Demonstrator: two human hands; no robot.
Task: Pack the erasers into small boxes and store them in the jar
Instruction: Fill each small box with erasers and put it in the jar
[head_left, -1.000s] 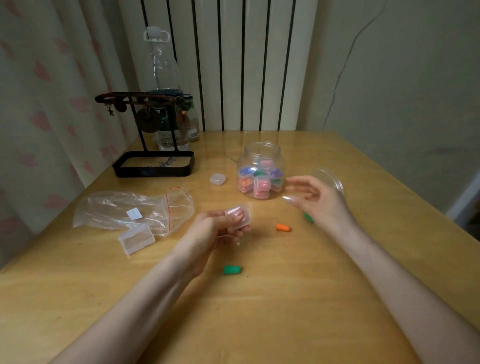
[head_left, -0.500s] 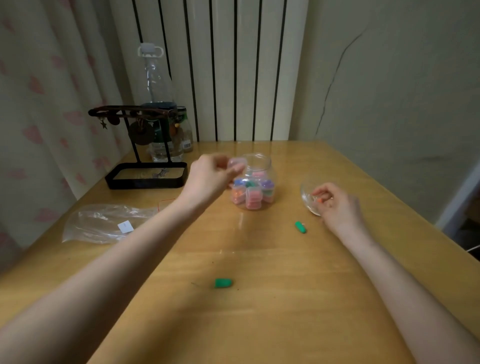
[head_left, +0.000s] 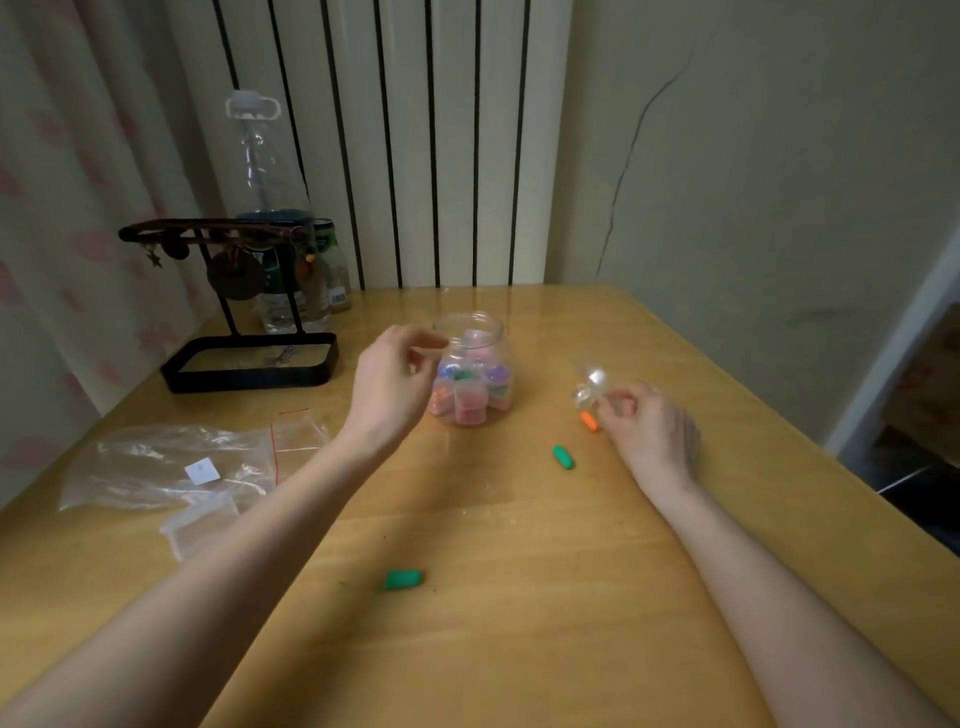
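Observation:
The clear jar (head_left: 497, 364) stands open mid-table, holding several small boxes with coloured erasers; a pink-filled box (head_left: 475, 339) lies on top at its mouth. My left hand (head_left: 392, 387) hovers at the jar's left rim, fingers loosely apart and holding nothing. To the right of the jar, my right hand (head_left: 647, 423) pinches the edge of the clear jar lid (head_left: 592, 385). An orange eraser (head_left: 589, 421) lies just beside its fingertips. Two green erasers lie loose: one (head_left: 563, 457) near the right hand, one (head_left: 403, 579) nearer me.
A clear plastic bag (head_left: 166, 465) and an empty small box (head_left: 200, 525) lie at the left. Behind them a black jewellery stand with tray (head_left: 249, 364) and bottles (head_left: 270, 218) stand against the radiator. The table's right edge (head_left: 831, 467) drops off near my right hand.
My left hand carried the small box from the table up to the jar, and the box now lies inside. My right hand took the orange eraser rightward and now grips the lid.

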